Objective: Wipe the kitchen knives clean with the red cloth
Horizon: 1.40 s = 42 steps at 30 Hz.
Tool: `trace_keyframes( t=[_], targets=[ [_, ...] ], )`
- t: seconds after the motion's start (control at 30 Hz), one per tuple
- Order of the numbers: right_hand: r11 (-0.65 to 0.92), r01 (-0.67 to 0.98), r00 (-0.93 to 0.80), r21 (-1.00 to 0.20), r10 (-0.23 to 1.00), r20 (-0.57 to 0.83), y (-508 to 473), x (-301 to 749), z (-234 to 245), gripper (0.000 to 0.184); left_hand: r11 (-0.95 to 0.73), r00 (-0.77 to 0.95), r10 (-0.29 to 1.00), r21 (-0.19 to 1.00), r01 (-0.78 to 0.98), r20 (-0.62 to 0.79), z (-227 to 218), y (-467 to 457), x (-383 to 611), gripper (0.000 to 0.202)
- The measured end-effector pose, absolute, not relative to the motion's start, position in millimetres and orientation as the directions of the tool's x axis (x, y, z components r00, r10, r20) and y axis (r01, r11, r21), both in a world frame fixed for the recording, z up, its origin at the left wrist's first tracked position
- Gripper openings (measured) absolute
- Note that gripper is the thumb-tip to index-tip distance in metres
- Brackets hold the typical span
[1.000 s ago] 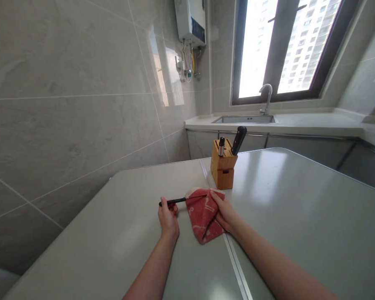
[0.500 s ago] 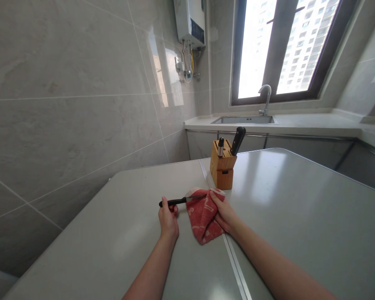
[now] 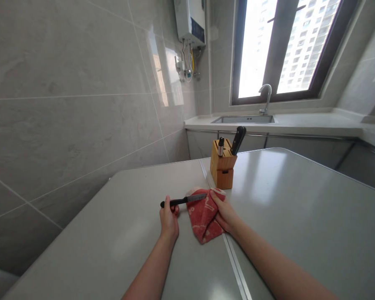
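Note:
My left hand (image 3: 169,218) is shut around the black handle of a small kitchen knife (image 3: 183,201). The knife lies roughly level, and its steel blade reaches over the top of a folded red patterned towel (image 3: 203,216). My right hand (image 3: 225,213) grips the towel's right side and holds it against the grey table (image 3: 300,216). A bamboo knife block (image 3: 222,164) stands just beyond the towel, apart from both hands.
The knife block holds a black-handled knife and a sharpening steel. Beyond the table are a white counter (image 3: 300,121) with a steel sink (image 3: 243,119) and a faucet (image 3: 266,100), then a window (image 3: 287,50). A water heater (image 3: 190,21) hangs on the tiled wall (image 3: 65,116).
The knife has slid left with my left hand, and more of its blade now shows above the towel instead of lying along the fold. My right hand stays on the towel.

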State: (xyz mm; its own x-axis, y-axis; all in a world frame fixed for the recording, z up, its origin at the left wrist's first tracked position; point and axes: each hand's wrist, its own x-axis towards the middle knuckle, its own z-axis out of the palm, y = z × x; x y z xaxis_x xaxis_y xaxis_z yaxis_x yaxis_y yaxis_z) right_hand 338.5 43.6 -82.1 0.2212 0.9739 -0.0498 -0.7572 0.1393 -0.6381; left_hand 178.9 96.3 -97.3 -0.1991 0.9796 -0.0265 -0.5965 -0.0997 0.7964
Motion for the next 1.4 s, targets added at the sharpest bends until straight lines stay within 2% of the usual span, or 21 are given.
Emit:
trace_keyframes(
  t=[0.33, 0.53, 0.73, 1.4],
  targets=[
    [0.146, -0.726, 0.214, -0.672, 0.977, -0.02, 41, 338, -80, 0.029, -0.081, -0.141, 0.99, 0.862, -0.5, 0.011, -94, 92, 181, 0.043],
    [0.13, -0.725, 0.18, -0.676, 0.984, -0.003, 41, 338, -80, 0.026, -0.073, 0.079, 0.992, 0.959, -0.272, 0.098, -94, 86, 184, 0.041],
    [0.15, -0.722, 0.187, -0.676, 0.982, 0.017, 41, 338, -80, 0.027, -0.126, 0.25, 0.956, 0.984, -0.125, 0.154, -90, 82, 185, 0.038],
    [0.108, -0.68, 0.122, -0.725, 0.992, 0.034, 40, 338, -82, 0.023, -0.203, 0.277, 0.938, 0.978, -0.052, 0.209, -89, 79, 186, 0.038]
  ],
)
